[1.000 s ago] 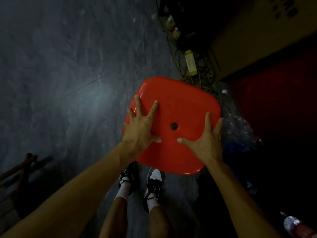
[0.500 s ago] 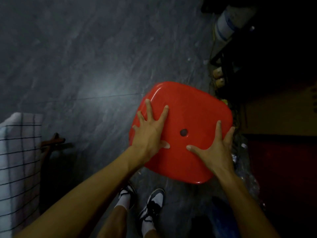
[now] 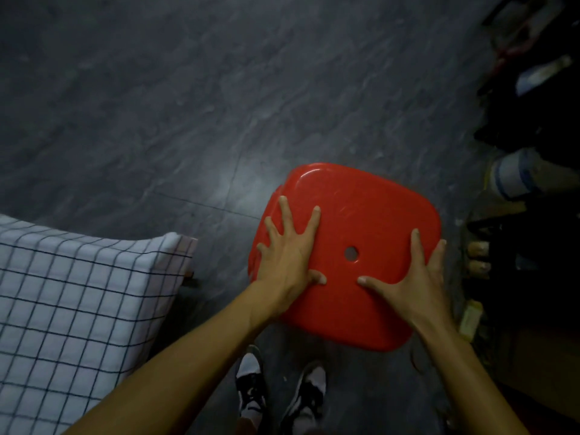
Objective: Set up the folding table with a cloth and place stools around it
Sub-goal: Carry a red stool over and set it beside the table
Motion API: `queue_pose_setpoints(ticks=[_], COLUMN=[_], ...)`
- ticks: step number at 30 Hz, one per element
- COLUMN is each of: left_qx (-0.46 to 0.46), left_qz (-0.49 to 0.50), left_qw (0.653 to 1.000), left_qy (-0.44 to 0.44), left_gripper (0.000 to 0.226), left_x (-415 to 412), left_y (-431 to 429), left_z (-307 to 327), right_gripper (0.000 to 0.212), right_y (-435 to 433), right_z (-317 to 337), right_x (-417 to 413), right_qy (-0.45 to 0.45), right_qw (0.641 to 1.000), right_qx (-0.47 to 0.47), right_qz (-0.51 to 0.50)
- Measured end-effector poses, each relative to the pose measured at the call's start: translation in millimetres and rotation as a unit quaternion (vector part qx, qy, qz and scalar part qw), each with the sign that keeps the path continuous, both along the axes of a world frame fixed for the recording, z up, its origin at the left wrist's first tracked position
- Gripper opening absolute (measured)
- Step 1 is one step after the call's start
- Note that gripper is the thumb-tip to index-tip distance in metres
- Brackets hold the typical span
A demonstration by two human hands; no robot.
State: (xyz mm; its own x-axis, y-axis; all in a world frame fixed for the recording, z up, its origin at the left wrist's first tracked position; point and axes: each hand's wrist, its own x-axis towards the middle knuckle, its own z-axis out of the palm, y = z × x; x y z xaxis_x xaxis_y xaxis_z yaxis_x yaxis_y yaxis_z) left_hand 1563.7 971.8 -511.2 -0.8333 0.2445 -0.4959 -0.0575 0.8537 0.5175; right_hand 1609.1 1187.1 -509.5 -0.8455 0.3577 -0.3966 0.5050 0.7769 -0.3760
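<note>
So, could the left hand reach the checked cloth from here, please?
Probably yes: only bare floor separates the left hand from the checked cloth, though it presses the red stool.

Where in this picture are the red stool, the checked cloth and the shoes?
red stool (image 3: 370,211): head view, bare seat top.
checked cloth (image 3: 78,293): head view, flat top surface.
shoes (image 3: 251,390): head view, the left shoe's upper.
</note>
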Motion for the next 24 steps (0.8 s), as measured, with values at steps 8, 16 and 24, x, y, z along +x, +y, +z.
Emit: queue_pose_setpoints(ticks=[8, 16, 24], left_qx=[-0.023, -0.037, -0.026], left_qz=[0.093, 0.207, 0.315], left_qw=[0.995, 0.978, 0.949], left_qy=[0.018, -0.016, -0.004], left_gripper=[0.127, 0.128, 0.126], left_x=[-59, -114, -150], left_y=[-42, -70, -134], left_z=[0, 13, 2], right_gripper=[0.136, 0.129, 0.129], right_y=[-35, -72, -151], right_z=[-4, 11, 12], right_x=[-102, -205, -289], right_qy=[0.015, 0.013, 0.024], right_qw=[0.995, 0.974, 0.944], right_qx=[-0.011, -0.03, -0.018], right_qz=[0.098, 0.223, 0.329])
